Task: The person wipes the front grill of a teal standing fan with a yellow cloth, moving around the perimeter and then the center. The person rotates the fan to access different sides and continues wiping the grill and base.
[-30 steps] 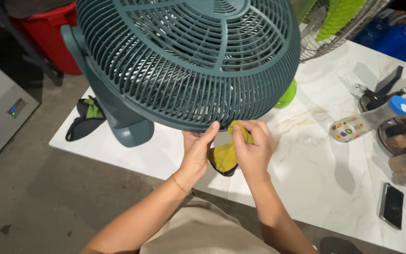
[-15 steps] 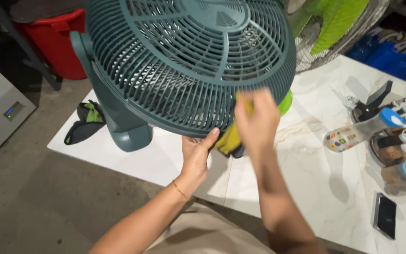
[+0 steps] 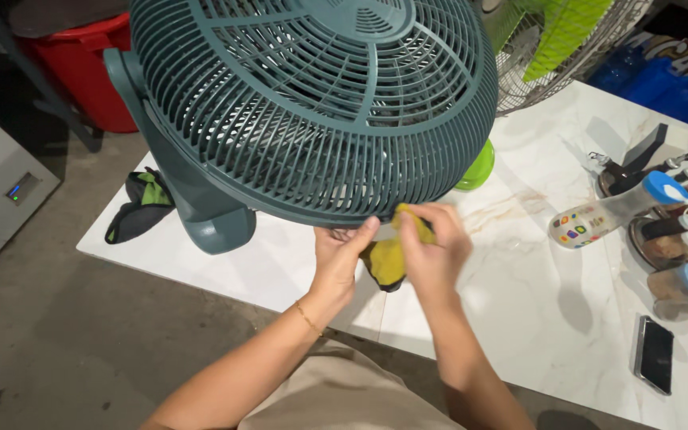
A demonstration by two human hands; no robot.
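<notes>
Teal plastic fan [image 3: 312, 103] is stood on the white marble counter [image 3: 519, 295], its grille's lower rim steadied by the left hand [image 3: 342, 248], whose grip is closed on that rim. A yellow cloth [image 3: 392, 253] is pinched tight in the right hand [image 3: 433, 248] just below the rim.

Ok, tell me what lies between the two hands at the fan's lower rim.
In the head view, a yellow cloth lies between the left hand and right hand, bunched against the teal fan grille.
</notes>
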